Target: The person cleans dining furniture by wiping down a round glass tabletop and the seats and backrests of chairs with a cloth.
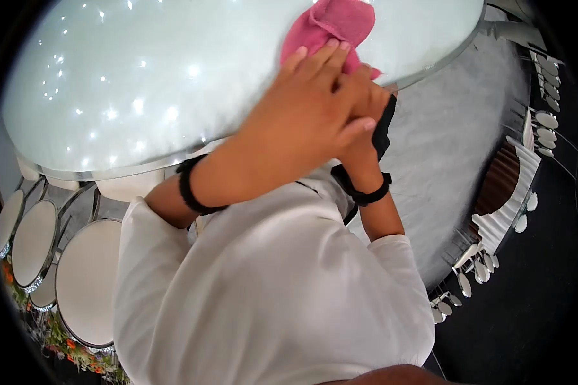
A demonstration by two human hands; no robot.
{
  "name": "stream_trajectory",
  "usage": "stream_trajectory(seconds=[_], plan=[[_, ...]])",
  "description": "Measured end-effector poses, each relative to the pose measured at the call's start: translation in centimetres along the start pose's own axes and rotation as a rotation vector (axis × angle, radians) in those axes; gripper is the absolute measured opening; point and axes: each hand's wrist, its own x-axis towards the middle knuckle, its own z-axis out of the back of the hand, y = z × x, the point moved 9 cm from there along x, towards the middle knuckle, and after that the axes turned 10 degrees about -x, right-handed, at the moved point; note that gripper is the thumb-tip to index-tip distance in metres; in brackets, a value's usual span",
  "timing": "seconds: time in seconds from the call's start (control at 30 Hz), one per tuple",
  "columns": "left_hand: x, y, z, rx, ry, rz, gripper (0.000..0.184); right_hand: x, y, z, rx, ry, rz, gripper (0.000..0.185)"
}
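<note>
A pink cloth (340, 22) lies bunched on the glossy white tabletop (192, 70). My left hand (308, 106) presses on its near side with the fingertips, palm down, a black band round the wrist. Close against it, partly hidden behind it, is my right hand (366, 102), its visible fingers bent. A dark object (384, 131) shows along that hand's outer side; its kind cannot be made out. My right wrist also wears a black band.
Round-backed white chairs (90, 282) with metal frames stand at the left, near orange and green flowers (70, 343). A pale grey floor (449, 141) stretches to the right. Small chairs (481, 266) and a ridged white panel (517, 192) are farther off.
</note>
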Motion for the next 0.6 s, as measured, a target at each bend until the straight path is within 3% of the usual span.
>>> stream_trajectory(seconds=[0.07,0.1,0.2,0.3,0.43,0.5,0.53,0.6], plan=[[0.7,-0.1,-2.4,0.028,0.01,0.025,0.057,-0.6,-4.4,-2.1,-0.048,0.258,-0.134,0.04],[1.5,-0.7,-3.4,0.117,-0.018,0.008,0.057,-0.8,-5.7,-2.1,-0.048,0.249,-0.147,0.04],[3.9,-1.8,-6.9,0.221,-0.092,-0.068,0.06,-0.5,-7.4,0.0,-0.015,-0.009,-0.071,0.04],[5.1,-3.1,-8.5,0.513,-0.133,-0.12,0.057,-0.3,-9.0,1.7,-0.023,-0.292,0.043,0.04],[2.9,-3.9,-7.7,0.409,-0.028,-0.169,0.054,-2.1,-9.5,1.6,-0.041,-0.498,0.127,0.041],[0.0,-3.9,-7.5,0.328,0.096,-0.355,0.054,-4.1,-8.2,2.4,-0.079,-0.716,0.122,0.041],[-1.1,-3.6,-6.7,0.325,0.11,-0.365,0.054,-4.6,-7.6,2.8,-0.084,-0.721,0.106,0.041],[-3.2,-3.3,-5.3,0.224,0.164,-0.292,0.055,-3.9,-4.8,1.2,-0.098,-0.307,0.222,0.039]])
